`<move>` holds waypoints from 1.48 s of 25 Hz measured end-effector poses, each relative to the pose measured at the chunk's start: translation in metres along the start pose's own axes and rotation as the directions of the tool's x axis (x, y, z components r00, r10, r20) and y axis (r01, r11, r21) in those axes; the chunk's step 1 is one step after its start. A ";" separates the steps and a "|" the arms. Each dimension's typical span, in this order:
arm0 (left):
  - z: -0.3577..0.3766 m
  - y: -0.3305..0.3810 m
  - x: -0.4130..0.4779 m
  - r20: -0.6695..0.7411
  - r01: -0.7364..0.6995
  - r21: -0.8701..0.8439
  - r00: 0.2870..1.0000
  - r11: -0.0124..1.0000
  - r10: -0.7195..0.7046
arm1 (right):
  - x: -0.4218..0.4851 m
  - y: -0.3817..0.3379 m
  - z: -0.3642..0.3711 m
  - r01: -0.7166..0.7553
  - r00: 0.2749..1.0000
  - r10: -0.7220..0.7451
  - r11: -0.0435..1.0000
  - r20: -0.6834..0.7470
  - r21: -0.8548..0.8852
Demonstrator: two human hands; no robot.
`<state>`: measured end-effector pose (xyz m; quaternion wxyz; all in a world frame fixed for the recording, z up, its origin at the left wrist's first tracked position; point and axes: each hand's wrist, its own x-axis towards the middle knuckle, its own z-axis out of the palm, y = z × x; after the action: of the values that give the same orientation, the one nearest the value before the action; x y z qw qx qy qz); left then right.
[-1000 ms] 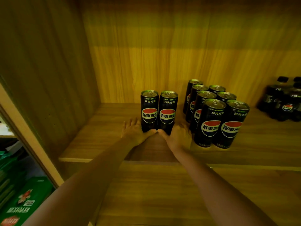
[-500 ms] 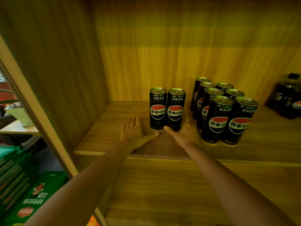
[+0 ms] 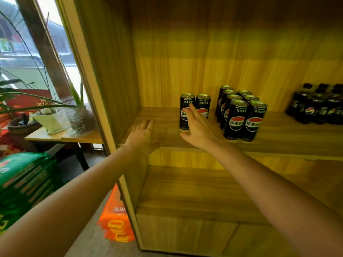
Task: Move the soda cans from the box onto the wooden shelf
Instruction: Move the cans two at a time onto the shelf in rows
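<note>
Black soda cans standing on a wooden shelf, with both hands open and holding nothing.

Two black slim soda cans (image 3: 186, 103) with red, white and blue emblems stand upright and touching on the yellow-brown wooden shelf (image 3: 289, 140). A cluster of like cans (image 3: 241, 117) in two rows stands just to their right, apart from the pair. The right hand (image 3: 199, 127), fingers straight and spread, is raised in front of the pair and covers their lower faces; whether it touches them cannot be told. The left hand (image 3: 143, 135) lies palm down, fingers straight, at the shelf's front edge, left of the pair, with bare board between. Dark plastic bottles (image 3: 319, 108) stand at far right. Beside the shelf unit, potted plants (image 3: 50, 121) sit on a desk (image 3: 61, 137) above stacked green packs (image 3: 24, 175).
</note>
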<state>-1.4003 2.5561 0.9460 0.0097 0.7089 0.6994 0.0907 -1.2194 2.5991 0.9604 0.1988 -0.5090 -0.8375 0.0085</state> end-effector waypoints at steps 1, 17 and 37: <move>-0.001 0.000 -0.014 0.017 -0.029 0.035 0.999 0.999 0.028 | -0.007 -0.008 0.001 0.009 0.999 -0.008 0.999 0.054 -0.033; 0.081 -0.118 -0.179 -0.170 -0.125 -0.062 0.979 0.990 0.113 | -0.168 -0.154 0.111 -0.090 0.975 0.099 0.995 0.200 -0.051; 0.670 -0.171 -0.383 0.442 0.006 -0.278 0.889 0.961 0.122 | -0.474 -0.015 0.647 -0.169 0.836 0.084 0.979 0.542 0.110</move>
<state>-1.4762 2.2552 0.2194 0.2676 0.7229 0.6368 0.0176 -1.2622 2.3077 0.2145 -0.0046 -0.5240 -0.8209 0.2271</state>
